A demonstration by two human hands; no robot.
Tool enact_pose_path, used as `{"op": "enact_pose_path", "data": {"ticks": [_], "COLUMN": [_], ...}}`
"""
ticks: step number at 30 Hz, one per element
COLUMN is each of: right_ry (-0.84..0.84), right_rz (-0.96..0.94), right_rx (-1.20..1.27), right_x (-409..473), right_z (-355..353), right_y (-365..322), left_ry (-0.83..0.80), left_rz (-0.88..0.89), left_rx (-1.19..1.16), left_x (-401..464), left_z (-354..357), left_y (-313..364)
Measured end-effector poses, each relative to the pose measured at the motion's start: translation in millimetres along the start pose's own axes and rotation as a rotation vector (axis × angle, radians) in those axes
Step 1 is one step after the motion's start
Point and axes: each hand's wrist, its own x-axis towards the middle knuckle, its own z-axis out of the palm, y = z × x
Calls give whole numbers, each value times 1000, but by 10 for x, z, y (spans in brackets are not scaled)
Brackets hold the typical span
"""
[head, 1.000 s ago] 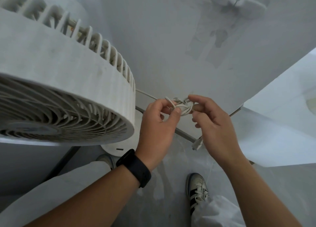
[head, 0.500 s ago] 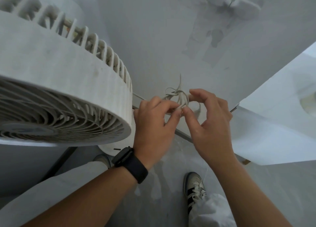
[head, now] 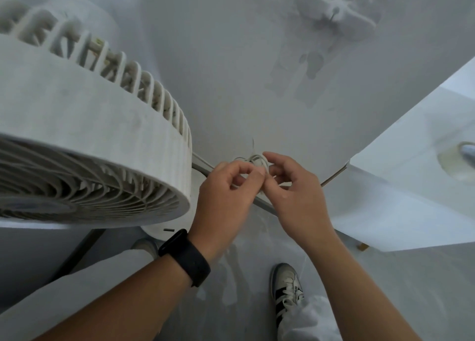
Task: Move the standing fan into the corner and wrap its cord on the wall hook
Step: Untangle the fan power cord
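The white standing fan (head: 84,145) fills the left of the view, its round grille head tilted toward me and its base (head: 164,231) on the floor below. A small bundle of its pale cord (head: 253,160) is pinched between both hands in front of the wall. My left hand (head: 226,199), with a black band on the wrist, grips the bundle from the left. My right hand (head: 293,194) holds it from the right with thumb and fingers. A white wall hook (head: 334,14) is mounted high on the wall, well above the hands. A loose cord end sticks up from the bundle.
A white cabinet or counter (head: 411,186) juts in from the right. The grey wall (head: 231,70) stands right behind the hands, with stained patches under the hook. My shoes (head: 286,289) and light trousers are on the grey floor below.
Both hands have kept working the cord bundle close together and shifted slightly down and right. The plug that hung under my right hand a second ago is no longer visible.
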Motion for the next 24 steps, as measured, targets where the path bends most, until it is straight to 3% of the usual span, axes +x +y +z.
{"op": "enact_pose_path", "data": {"ticks": [6, 15, 19, 24], "right_ry": [-33, -26, 88, -40], "right_rz": [-172, -185, 20, 213], "right_rx": [-156, -223, -114, 38], "right_x": [-45, -12, 88, 114], "right_z": [34, 74, 25, -30], "right_y": [32, 11, 37, 61], "left_ry": [8, -5, 22, 47], "left_rz": [-43, 31, 20, -167], "left_rx": [36, 168, -31, -341], "left_x": [14, 11, 60, 84], "left_z": [0, 30, 6, -10], "left_y": [-42, -105, -77, 14]}}
